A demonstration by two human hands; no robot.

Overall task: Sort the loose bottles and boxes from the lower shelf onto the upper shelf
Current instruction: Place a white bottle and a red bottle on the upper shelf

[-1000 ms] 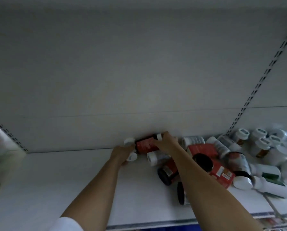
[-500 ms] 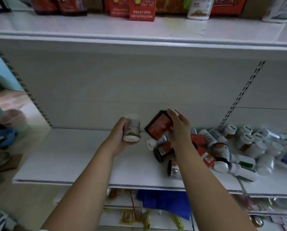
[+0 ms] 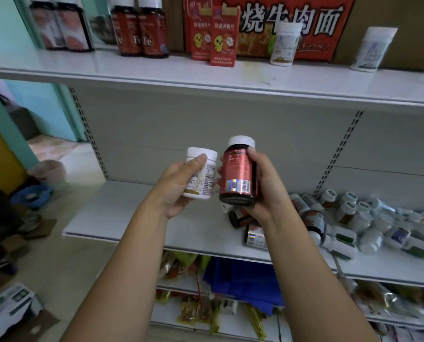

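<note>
My left hand (image 3: 179, 186) grips a small white bottle (image 3: 202, 175) with a white cap, held upright in front of the shelf back. My right hand (image 3: 265, 186) grips a dark bottle with a red label (image 3: 237, 176) and a white cap, upright beside the white one. Both are lifted above the lower shelf (image 3: 137, 218). A pile of loose bottles (image 3: 354, 218) lies on that shelf to the right, and two dark bottles (image 3: 245, 222) lie just under my right hand. The upper shelf (image 3: 156, 75) runs across the top.
On the upper shelf stand dark red-label bottles (image 3: 142, 28), two red boxes (image 3: 214, 38), white bottles (image 3: 285, 44) and a large red carton (image 3: 304, 18) behind. Packets and a blue bag (image 3: 243, 275) sit on shelves below. Buckets and boxes crowd the floor at left.
Both hands lifted their bottles off the lower shelf and raised them upright. The red-label bottle turned from lying to standing. My view tilted up, and the upper shelf came into sight.
</note>
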